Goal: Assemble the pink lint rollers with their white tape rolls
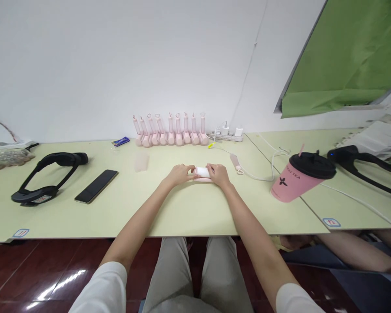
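Observation:
A small white and pink cylindrical device (202, 172) lies on the pale yellow table in front of me. My left hand (181, 174) grips its left end, fingers bent around it. At its right end my right hand (218, 173) is closed on it, thumb along the top. Behind, several pink devices with clear tubes (171, 135) stand in a row by the wall. A flat translucent pink piece (141, 162) lies left of my hands. To their right is a small pink and white item (235, 161) with a loop.
A black phone (97, 186) and a black headset (48, 178) lie at the left. At the right are a pink cup (295, 179), white cables, a power strip (226, 137) and another headset (365, 165). Another person's arm (355, 254) shows below the table edge.

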`<state>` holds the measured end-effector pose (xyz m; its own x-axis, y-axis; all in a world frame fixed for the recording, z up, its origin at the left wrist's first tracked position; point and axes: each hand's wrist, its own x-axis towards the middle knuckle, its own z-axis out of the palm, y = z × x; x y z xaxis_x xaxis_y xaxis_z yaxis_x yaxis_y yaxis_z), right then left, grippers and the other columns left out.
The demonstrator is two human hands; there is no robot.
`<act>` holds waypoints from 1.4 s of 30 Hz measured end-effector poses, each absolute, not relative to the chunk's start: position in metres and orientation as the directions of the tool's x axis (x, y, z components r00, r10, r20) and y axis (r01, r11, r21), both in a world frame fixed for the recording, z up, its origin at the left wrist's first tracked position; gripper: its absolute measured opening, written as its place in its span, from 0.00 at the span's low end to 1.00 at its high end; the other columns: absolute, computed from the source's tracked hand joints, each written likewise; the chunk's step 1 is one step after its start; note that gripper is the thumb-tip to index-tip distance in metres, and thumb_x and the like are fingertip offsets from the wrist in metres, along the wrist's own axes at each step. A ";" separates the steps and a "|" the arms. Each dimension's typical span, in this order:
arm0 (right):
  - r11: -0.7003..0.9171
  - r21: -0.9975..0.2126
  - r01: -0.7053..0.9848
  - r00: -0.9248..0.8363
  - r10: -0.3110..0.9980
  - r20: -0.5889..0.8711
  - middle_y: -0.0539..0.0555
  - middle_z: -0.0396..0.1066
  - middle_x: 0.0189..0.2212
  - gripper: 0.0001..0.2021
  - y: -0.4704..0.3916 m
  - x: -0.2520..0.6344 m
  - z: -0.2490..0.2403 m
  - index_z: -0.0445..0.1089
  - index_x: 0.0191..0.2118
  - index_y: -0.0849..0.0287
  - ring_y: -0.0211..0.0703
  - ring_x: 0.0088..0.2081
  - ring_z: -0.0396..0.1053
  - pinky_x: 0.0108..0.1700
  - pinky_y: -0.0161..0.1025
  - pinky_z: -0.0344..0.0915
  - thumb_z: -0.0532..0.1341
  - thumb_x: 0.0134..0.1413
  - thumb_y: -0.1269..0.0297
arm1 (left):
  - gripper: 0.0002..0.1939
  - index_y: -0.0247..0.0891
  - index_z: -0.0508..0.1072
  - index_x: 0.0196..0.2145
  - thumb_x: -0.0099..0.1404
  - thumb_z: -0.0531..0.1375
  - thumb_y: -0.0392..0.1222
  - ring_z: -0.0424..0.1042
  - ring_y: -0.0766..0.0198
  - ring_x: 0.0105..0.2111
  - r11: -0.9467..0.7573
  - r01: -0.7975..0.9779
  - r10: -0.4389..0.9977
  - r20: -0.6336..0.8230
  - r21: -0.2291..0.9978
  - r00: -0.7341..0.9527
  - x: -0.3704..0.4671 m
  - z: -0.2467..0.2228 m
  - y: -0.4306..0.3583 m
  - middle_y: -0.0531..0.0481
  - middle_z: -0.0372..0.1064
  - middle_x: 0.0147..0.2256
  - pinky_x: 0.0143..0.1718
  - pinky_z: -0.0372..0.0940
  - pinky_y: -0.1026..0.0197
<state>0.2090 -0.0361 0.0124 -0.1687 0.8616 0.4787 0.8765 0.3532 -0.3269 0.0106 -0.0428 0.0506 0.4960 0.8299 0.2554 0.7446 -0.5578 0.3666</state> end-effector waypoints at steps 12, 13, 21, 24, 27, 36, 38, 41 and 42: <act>0.420 -0.137 0.897 -0.331 0.844 0.422 0.56 0.73 0.25 0.19 -0.042 0.208 0.018 0.73 0.29 0.59 0.41 0.27 0.66 0.29 0.35 0.48 0.45 0.57 0.63 | 0.23 0.36 0.69 0.20 0.45 0.59 0.62 0.53 0.71 0.18 -0.524 0.719 0.829 0.078 0.456 0.554 0.014 0.040 -0.043 0.56 0.58 0.16 0.21 0.46 0.66; 0.415 -0.141 0.899 -0.325 0.848 0.418 0.56 0.73 0.25 0.19 -0.041 0.209 0.018 0.73 0.29 0.59 0.41 0.27 0.66 0.29 0.35 0.48 0.46 0.56 0.63 | 0.23 0.35 0.69 0.19 0.45 0.58 0.62 0.52 0.72 0.18 -0.520 0.712 0.832 0.092 0.472 0.547 0.016 0.039 -0.046 0.56 0.56 0.15 0.20 0.45 0.66; 0.413 -0.216 0.885 -0.306 0.865 0.399 0.55 0.73 0.23 0.20 -0.042 0.215 0.019 0.73 0.26 0.59 0.40 0.26 0.65 0.30 0.35 0.50 0.45 0.55 0.64 | 0.22 0.35 0.67 0.16 0.51 0.55 0.59 0.52 0.71 0.17 -0.555 0.749 0.832 0.237 0.363 0.501 0.019 0.035 -0.060 0.54 0.56 0.14 0.22 0.45 0.64; 0.408 -0.266 0.873 -0.283 0.870 0.405 0.56 0.73 0.23 0.20 -0.036 0.215 0.015 0.73 0.26 0.60 0.40 0.26 0.66 0.30 0.35 0.51 0.45 0.55 0.64 | 0.20 0.36 0.68 0.16 0.54 0.54 0.54 0.55 0.69 0.17 -0.598 0.746 0.800 0.268 0.293 0.537 0.029 0.029 -0.079 0.52 0.59 0.14 0.23 0.46 0.63; 0.304 -0.399 0.865 -0.108 0.890 0.444 0.58 0.73 0.26 0.23 -0.026 0.216 0.011 0.73 0.27 0.63 0.41 0.27 0.67 0.30 0.35 0.53 0.43 0.57 0.63 | 0.16 0.38 0.68 0.16 0.56 0.52 0.46 0.58 0.68 0.17 -0.746 0.613 0.665 0.245 0.261 0.706 0.054 0.017 -0.109 0.50 0.63 0.15 0.23 0.49 0.64; 0.220 -0.313 0.924 0.010 0.804 0.594 0.56 0.73 0.23 0.21 -0.038 0.214 0.009 0.73 0.28 0.61 0.39 0.26 0.67 0.29 0.34 0.51 0.44 0.57 0.65 | 0.19 0.38 0.69 0.37 0.63 0.46 0.53 0.67 0.65 0.30 -0.391 0.816 0.821 0.562 0.425 0.100 0.031 0.085 -0.063 0.49 0.71 0.31 0.32 0.57 0.64; 0.232 -0.287 0.930 -0.009 0.792 0.611 0.55 0.73 0.23 0.19 -0.038 0.210 0.009 0.72 0.28 0.61 0.38 0.25 0.66 0.28 0.34 0.49 0.45 0.56 0.65 | 0.20 0.38 0.69 0.39 0.63 0.46 0.54 0.68 0.66 0.32 -0.421 0.774 0.872 0.446 0.472 0.203 0.026 0.081 -0.049 0.49 0.71 0.36 0.33 0.58 0.64; 0.210 -0.268 0.940 -0.003 0.791 0.612 0.56 0.72 0.23 0.19 -0.035 0.207 0.007 0.71 0.27 0.62 0.37 0.24 0.65 0.27 0.35 0.47 0.45 0.56 0.65 | 0.20 0.39 0.69 0.38 0.65 0.43 0.51 0.69 0.66 0.32 -0.470 0.731 0.882 0.293 0.495 0.368 0.034 0.055 -0.042 0.49 0.71 0.35 0.32 0.59 0.66; 0.197 -0.262 0.945 0.004 0.793 0.609 0.56 0.72 0.22 0.19 -0.034 0.207 0.006 0.71 0.26 0.62 0.37 0.23 0.64 0.27 0.35 0.46 0.45 0.56 0.65 | 0.20 0.39 0.69 0.39 0.66 0.42 0.49 0.69 0.66 0.33 -0.480 0.745 0.877 0.288 0.463 0.386 0.038 0.046 -0.042 0.49 0.71 0.34 0.32 0.59 0.66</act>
